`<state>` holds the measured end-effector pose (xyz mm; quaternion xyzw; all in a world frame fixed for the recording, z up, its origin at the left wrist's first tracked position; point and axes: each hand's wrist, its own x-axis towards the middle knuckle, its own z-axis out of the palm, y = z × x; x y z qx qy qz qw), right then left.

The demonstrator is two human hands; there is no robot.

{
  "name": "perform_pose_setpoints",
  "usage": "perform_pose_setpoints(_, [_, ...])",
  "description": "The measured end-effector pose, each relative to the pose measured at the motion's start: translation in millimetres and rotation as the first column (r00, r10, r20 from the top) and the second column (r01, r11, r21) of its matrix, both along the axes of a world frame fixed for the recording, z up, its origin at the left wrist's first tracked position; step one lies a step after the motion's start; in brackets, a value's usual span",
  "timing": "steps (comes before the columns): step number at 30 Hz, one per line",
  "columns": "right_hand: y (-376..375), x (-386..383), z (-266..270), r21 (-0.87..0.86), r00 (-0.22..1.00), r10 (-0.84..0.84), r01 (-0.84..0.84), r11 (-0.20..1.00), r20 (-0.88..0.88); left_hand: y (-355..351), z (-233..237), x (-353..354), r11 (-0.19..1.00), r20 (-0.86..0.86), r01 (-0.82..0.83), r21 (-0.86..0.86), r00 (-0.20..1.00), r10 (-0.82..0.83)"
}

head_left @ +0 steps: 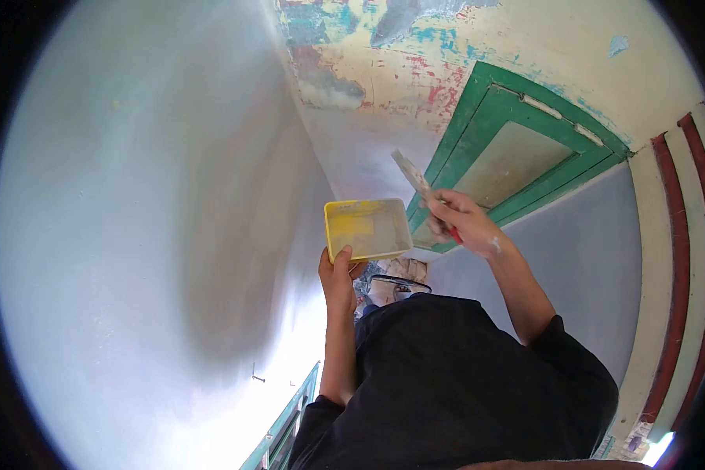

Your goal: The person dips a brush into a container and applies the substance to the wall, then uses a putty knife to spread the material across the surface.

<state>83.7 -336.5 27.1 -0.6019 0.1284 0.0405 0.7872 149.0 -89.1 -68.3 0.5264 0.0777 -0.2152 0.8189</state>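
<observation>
Yellow tray (pixel 368 229), frame centre: pale smeared filler inside, amount unclear. Left hand (pixel 338 278) closed on its 6 o'clock edge. Right hand (pixel 458 222), at tray's 3 o'clock, gripping putty knife (pixel 411 174), blade toward 11 o'clock. Green door (pixel 525 157) behind.

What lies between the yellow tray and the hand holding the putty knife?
Nothing in the head view: a narrow bare gap separates the yellow tray from the right hand gripping the putty knife; only the green frame shows behind.
</observation>
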Motion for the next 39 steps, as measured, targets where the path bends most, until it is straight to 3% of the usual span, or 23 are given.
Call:
perform_pose_setpoints(6, [53.5, 81.6, 45.2, -0.104, 0.999, -0.021, 0.024, 0.994, 0.029, 20.1, -9.0, -11.9, 0.999, -0.013, -0.031, 0.026, 0.999, 0.032])
perform_pose_setpoints(8, [65.8, 106.7, 67.0, -0.238, 0.994, -0.003, 0.029, 0.971, 0.109, 23.2, -6.9, -16.3, 0.999, -0.034, -0.044, 0.016, 0.998, 0.044])
perform_pose_setpoints(16, [92.4, 180.7, 110.6, -0.101, 0.964, -0.09, 0.119, 0.988, 0.252, 31.8, -6.5, -30.7, 0.996, -0.045, -0.084, -0.007, 0.995, 0.084])
perform_pose_setpoints(20, [100.1, 191.5, 118.2, -0.016, 0.964, -0.151, 0.158, 0.987, 0.219, 33.8, -6.2, -33.1, 0.996, -0.044, -0.089, -0.008, 0.995, 0.088])
perform_pose_setpoints(27, [106.1, 203.4, 112.4, -0.037, 0.959, -0.167, 0.18, 0.983, 0.227, 29.9, -6.0, -28.2, 0.997, -0.029, -0.072, 0.005, 0.997, 0.072])
perform_pose_setpoints(32, [93.7, 180.2, 101.5, -0.032, 0.929, -0.281, 0.297, 0.954, 0.24, 26.1, -2.0, -27.4, 0.998, -0.029, -0.064, 0.001, 0.998, 0.064])
perform_pose_setpoints(36, [112.0, 168.2, 107.3, -0.05, 0.927, -0.297, 0.316, 0.947, 0.23, 23.5, -5.6, -29.0, 0.996, -0.01, -0.041, 0.076, 0.999, 0.042])
perform_pose_setpoints(39, [110.8, 192.2, 100.7, -0.039, 0.937, -0.192, 0.212, 0.977, 0.291, 22.9, -6.3, -29.0, 0.996, 0.005, -0.007, 0.087, 1.0, 0.006])
